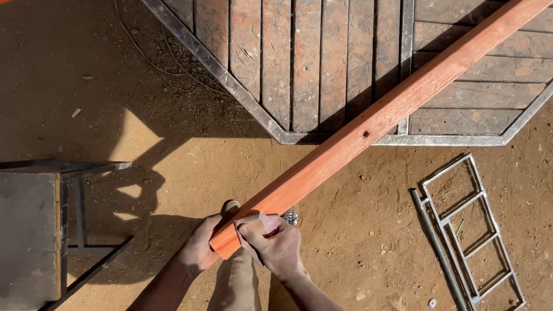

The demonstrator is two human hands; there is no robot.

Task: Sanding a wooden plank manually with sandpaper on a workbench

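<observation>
Both hands [201, 247] [276, 245] clasp beam [374, 121] end (open dirt [357, 230] around).

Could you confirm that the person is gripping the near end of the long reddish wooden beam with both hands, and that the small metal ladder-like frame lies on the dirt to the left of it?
Not quite: the metal ladder-like frame lies on the dirt to the right of the reddish wooden beam, as the head view shows. The left hand and right hand do grip its near end.
</observation>
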